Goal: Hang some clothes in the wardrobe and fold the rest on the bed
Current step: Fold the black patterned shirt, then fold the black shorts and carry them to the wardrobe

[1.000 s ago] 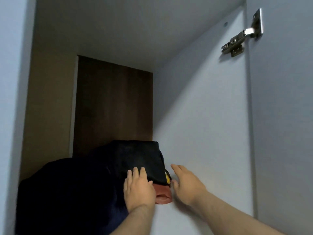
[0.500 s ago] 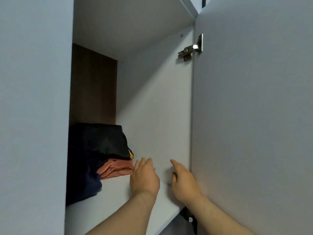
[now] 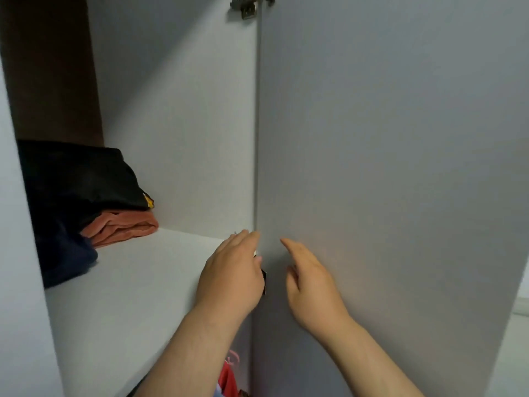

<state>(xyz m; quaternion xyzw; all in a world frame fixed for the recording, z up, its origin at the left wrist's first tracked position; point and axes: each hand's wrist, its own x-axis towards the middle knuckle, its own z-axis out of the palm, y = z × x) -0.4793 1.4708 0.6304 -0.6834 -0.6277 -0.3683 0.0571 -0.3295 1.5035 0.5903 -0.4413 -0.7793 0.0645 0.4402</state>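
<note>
A pile of folded clothes lies at the back left of the white wardrobe shelf [image 3: 137, 279]: a black garment [image 3: 77, 173] on top, an orange one [image 3: 123, 226] under it and a dark navy one [image 3: 63, 256] at the front. My left hand [image 3: 232, 273] hovers over the shelf's front right corner, fingers loosely extended, holding nothing. Beside it, my right hand [image 3: 312, 282] is open in front of the open wardrobe door [image 3: 386, 167]. Both hands are well clear of the pile. Below the shelf, red clothing [image 3: 229, 376] on a pink hanger shows.
The grey side panel [image 3: 183, 124] and dark brown back wall [image 3: 51, 67] enclose the shelf. A metal hinge [image 3: 249, 5] sits at the top of the door. Another grey panel [image 3: 17, 253] fills the left edge.
Both hands have drawn back from the folded pile toward the shelf's front edge and the door. The view has dropped and swung right, so the pile now sits far left.
</note>
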